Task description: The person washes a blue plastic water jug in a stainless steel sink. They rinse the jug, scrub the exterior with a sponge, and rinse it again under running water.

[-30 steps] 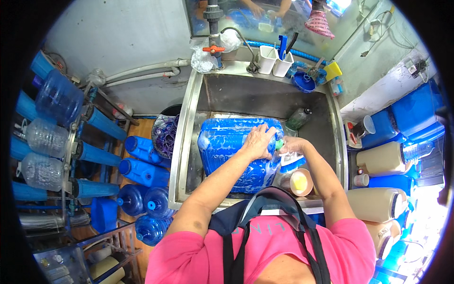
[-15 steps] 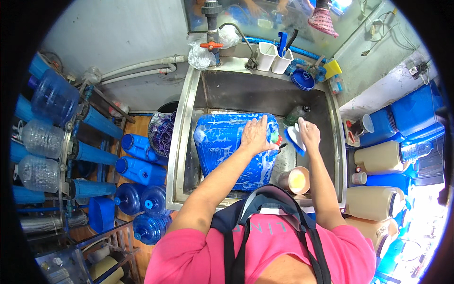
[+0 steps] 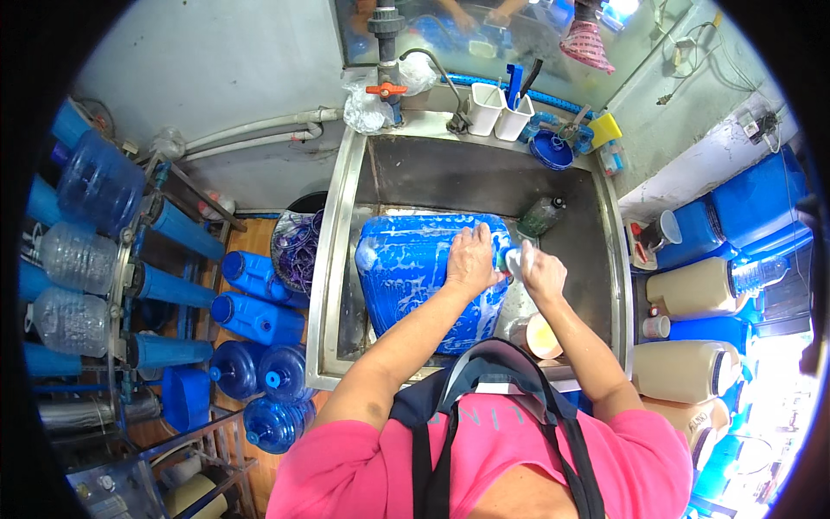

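Observation:
A large blue plastic jerry can (image 3: 406, 285), streaked with white suds, lies on its side in the metal sink (image 3: 616, 285). My left hand (image 3: 472, 259) rests on its upper face near the right end, fingers laid over the plastic. My right hand (image 3: 543, 275) is closed round a white-backed scrub brush (image 3: 516, 261), held against the can's right end, where its spout sits. The bristles are hidden now. Beside my right wrist stands a round tub (image 3: 543, 336) with pale yellow contents. A greenish clear bottle (image 3: 542, 216) lies at the back right of the basin.
Two white holders (image 3: 486, 109) with brushes, a blue lid (image 3: 552, 149) and a yellow sponge (image 3: 605, 129) line the sink's back ledge. A pipe with an orange valve handle (image 3: 386, 90) rises behind. Blue jugs (image 3: 258, 318) crowd the left floor; beige drums (image 3: 679, 370) stand right.
My right hand has moved left with the brush, from apart to against the can's end. My left hand stays on the can, its fingers drawn closer together.

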Tool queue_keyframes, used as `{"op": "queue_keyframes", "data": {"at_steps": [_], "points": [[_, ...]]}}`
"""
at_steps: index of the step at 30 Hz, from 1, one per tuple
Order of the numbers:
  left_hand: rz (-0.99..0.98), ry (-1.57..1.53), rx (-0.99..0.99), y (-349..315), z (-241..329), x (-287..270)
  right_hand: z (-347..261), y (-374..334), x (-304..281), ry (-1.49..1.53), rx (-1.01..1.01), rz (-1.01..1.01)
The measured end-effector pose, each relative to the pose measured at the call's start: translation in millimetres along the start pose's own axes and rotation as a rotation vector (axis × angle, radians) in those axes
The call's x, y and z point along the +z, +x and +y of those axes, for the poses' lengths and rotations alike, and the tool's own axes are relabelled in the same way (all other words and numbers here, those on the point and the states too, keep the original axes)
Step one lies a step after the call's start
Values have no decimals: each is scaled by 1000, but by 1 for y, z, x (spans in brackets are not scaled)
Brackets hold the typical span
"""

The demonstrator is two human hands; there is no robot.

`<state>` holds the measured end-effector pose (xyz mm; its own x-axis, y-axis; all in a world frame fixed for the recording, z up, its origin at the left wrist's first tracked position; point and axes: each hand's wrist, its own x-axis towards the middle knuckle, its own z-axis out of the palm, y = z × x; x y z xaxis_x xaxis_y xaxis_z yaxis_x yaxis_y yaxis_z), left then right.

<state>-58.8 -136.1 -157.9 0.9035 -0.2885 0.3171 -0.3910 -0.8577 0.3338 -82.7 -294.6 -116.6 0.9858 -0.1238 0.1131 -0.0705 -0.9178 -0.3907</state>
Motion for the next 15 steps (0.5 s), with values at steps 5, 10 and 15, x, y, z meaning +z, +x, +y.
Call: {"op": "queue_keyframes", "data": {"at_steps": [5,10,15], "points": [[-3,-13,-12,0,3,5,-2,7,2,-85,-26,143],[-6,-18,-20,-2,1,3,1,15,3,60,-8,-14],[-33,34,43,-3,0,0,28,13,-1,-278,44,-131]]}}
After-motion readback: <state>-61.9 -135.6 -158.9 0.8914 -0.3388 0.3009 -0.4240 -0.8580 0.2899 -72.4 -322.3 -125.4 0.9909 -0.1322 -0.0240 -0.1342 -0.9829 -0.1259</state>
